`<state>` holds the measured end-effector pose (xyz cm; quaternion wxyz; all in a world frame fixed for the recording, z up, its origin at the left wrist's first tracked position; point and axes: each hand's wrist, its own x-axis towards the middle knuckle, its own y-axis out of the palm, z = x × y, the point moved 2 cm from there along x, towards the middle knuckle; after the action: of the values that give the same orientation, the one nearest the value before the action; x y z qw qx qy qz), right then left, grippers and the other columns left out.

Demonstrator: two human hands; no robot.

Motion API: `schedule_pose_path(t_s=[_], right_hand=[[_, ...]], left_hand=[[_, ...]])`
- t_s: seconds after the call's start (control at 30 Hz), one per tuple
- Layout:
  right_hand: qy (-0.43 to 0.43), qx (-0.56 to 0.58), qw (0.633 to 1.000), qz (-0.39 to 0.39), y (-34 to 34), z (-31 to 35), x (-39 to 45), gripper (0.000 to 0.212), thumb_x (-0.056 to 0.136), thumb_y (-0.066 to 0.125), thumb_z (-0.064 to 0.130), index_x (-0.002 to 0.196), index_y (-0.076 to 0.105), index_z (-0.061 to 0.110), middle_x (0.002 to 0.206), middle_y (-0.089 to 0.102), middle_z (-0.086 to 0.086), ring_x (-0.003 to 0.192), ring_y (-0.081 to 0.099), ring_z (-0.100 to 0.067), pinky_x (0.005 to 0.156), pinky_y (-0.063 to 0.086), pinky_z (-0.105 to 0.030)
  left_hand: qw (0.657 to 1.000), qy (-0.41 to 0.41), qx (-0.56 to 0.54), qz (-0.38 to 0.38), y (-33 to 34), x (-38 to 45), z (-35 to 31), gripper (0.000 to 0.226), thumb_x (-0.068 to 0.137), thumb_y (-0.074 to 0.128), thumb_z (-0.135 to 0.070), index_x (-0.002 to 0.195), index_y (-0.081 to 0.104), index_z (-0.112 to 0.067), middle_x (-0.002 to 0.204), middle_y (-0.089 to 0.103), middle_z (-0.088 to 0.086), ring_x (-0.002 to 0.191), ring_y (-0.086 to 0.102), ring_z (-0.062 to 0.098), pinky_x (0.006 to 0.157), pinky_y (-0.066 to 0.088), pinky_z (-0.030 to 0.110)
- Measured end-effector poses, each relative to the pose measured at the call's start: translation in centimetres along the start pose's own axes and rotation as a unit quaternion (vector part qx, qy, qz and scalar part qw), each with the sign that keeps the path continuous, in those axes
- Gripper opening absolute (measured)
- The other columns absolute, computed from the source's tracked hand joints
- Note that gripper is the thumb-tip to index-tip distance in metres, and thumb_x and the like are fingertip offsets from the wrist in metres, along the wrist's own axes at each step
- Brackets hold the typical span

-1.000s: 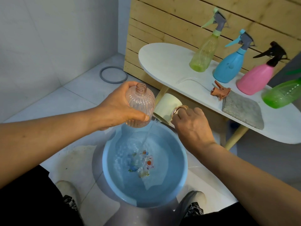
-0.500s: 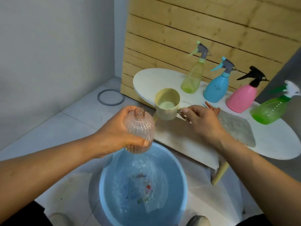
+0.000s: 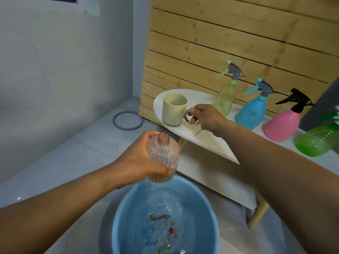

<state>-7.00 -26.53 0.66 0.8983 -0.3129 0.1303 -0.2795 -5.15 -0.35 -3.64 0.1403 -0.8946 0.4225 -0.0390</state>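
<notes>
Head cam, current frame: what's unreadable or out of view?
Green spray bottle: head view, top and right side cut off by the right edge.
Blue basin: head view, near rim cut off by the bottom edge; coloured bits blurred under water.
Ribbed pink bottle: head view, lower side hidden by the left hand.
Cream mug: head view, inside bottom hidden by its wall.

Capless ribbed pink bottle (image 3: 163, 158); cream mug (image 3: 174, 110) on table (image 3: 211, 142).
</notes>
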Motion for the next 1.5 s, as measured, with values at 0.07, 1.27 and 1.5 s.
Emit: schedule_pose_path(t_s=[0.07,1.27,1.5], right_hand=[[0.004,-0.001,1.0,0.001,0.3,-0.2,0.8,0.028,0.105,0.049,0.028,0.101,0.069,0.009,0.076,0.064,-0.002,0.057,0.041,-0.013,0.059,0.035,-0.028],[0.199,-0.411,0.887,-0.069,-12.2,-8.4,-0.8,0.049,0.093,0.055,0.058,0.105,0.057,0.011,0.084,0.055,-0.002,0.087,0.058,-0.024,0.074,0.045,-0.034],[0.255,-0.319,0.911,-0.057,-12.5,-10.6,-3.2,0.065,0.087,0.048,0.077,0.091,0.059,0.013,0.082,0.064,-0.002,0.076,0.063,-0.021,0.072,0.05,-0.031]], left_hand=[[1.0,-0.003,0.002,0.003,0.1,0.3,0.1,0.098,0.057,0.099,-0.018,0.134,0.042,-0.041,0.12,0.057,-0.018,0.111,0.058,0.007,0.076,0.057,0.02],[1.0,0.028,0.005,0.002,2.9,6.0,-3.4,0.095,0.055,0.1,-0.016,0.132,0.049,-0.036,0.12,0.064,-0.014,0.107,0.064,0.004,0.084,0.055,0.022],[0.998,0.06,0.017,-0.002,5.3,8.8,-6.8,0.09,0.058,0.099,-0.018,0.127,0.045,-0.039,0.121,0.057,-0.016,0.108,0.059,0.004,0.091,0.054,0.028]])
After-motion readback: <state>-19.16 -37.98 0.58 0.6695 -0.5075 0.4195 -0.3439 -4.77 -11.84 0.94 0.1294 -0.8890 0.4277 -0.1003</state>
